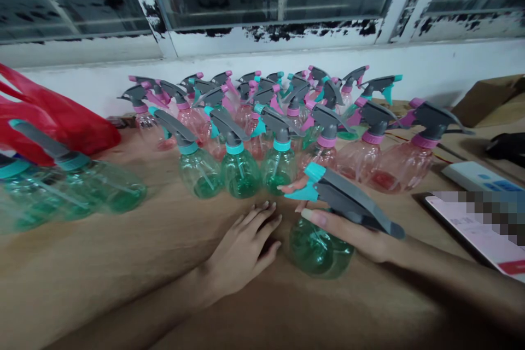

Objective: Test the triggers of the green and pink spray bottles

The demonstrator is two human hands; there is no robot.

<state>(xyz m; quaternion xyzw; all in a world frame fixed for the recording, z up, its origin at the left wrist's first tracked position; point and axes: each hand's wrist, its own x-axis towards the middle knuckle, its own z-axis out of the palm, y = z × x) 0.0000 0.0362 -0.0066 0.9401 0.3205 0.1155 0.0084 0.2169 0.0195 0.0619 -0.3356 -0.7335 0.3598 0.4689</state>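
My right hand [348,229] grips a green spray bottle [318,251] around its neck, just under the grey and teal trigger head. The bottle leans slightly, and I cannot tell whether its base touches the table. To its left, my left hand [248,243] lies on the wooden table [164,262], palm down, fingers stretched out and holding nothing. Just beyond the hands stand green spray bottles [241,175] with teal collars. Beside them to the right are pink spray bottles [402,164] with pink collars.
Several more spray bottles [192,117] crowd toward the wall. Other green bottles [110,188] stand at the left, near a red plastic bag [53,120]. On the right are a tablet-like screen [463,224], a white and blue box [484,175], a black object [506,147] and cardboard [488,101].
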